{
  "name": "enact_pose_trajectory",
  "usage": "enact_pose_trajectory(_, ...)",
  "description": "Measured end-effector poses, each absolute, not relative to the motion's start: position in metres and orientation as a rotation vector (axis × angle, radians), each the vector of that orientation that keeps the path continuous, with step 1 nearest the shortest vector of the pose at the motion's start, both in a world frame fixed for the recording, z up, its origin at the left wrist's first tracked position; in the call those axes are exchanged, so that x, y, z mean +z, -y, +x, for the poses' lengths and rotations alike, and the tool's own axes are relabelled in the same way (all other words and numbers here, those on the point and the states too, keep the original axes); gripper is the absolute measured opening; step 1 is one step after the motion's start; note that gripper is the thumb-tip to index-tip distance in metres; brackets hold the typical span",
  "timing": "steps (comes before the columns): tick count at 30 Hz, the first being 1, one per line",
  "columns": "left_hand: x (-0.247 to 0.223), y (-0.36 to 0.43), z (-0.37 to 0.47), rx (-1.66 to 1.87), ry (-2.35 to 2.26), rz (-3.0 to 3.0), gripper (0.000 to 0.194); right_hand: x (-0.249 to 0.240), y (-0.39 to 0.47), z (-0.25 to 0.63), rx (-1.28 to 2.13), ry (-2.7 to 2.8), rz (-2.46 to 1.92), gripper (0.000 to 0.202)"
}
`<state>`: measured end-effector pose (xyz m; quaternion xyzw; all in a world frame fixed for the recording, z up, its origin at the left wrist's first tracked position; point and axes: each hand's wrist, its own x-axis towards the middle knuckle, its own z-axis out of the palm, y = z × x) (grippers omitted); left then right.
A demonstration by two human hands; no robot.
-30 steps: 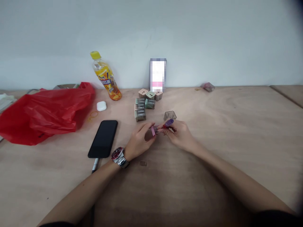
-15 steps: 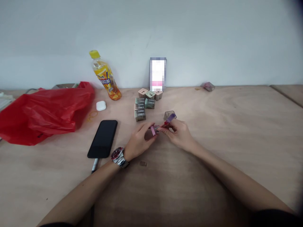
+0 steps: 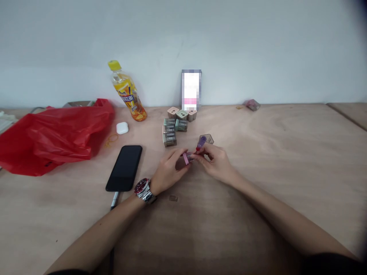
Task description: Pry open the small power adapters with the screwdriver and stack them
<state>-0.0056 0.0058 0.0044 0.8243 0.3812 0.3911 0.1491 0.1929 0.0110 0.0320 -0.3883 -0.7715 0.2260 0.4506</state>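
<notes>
The left hand (image 3: 169, 170), a steel-banded watch (image 3: 143, 190) at its wrist, has its thumb and fingers clamped on a small flat pink plastic piece (image 3: 186, 158) just above the pale wooden surface (image 3: 275, 160). The right hand (image 3: 216, 163) meets it from the other side, fingers closed around a slim tool with a purple handle and red collar (image 3: 202, 142); the tool's tip is too small to make out. Just behind the right hand sits an open, square, translucent grey plastic cup (image 3: 210, 138). To its left lie small boxy sharpeners with smoky clear bodies (image 3: 170, 139), and behind these stand three upright pink and green sharpeners with paired holes on top (image 3: 182, 114). Near the left forearm lies a black smartphone (image 3: 124, 168), with a silver-ended cable plug (image 3: 115, 199) at its lower edge.
</notes>
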Motion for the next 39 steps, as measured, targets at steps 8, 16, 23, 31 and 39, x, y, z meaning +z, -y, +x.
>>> enact_pose_trajectory(8, 0.0052, -0.0064, -0.0053, 1.139, -1.111, 2.389, 0.044, 0.0328, -0.0112, 0.1966, 0.595, 1.926, -0.878, 0.007)
enact_pose_trajectory(16, 0.0039, -0.0052, -0.0057, 1.125, -1.111, 2.4, 0.045, 0.028, -0.0116, 0.1935, 0.514, 1.886, -1.003, 0.014)
enact_pose_trajectory(23, 0.0041, -0.0063, -0.0054, 1.146, -1.112, 2.402, 0.045, 0.0327, -0.0104, 0.1972, 0.578, 1.936, -0.879, 0.009)
enact_pose_trajectory(31, 0.0052, -0.0055, -0.0051, 1.119, -1.099, 2.397, 0.044, 0.0313, -0.0118, 0.1951, 0.523, 1.916, -0.991, 0.015)
enact_pose_trajectory(39, 0.0053, -0.0054, -0.0049, 1.123, -1.124, 2.402, 0.044, 0.0323, -0.011, 0.197, 0.53, 1.942, -0.899, 0.01)
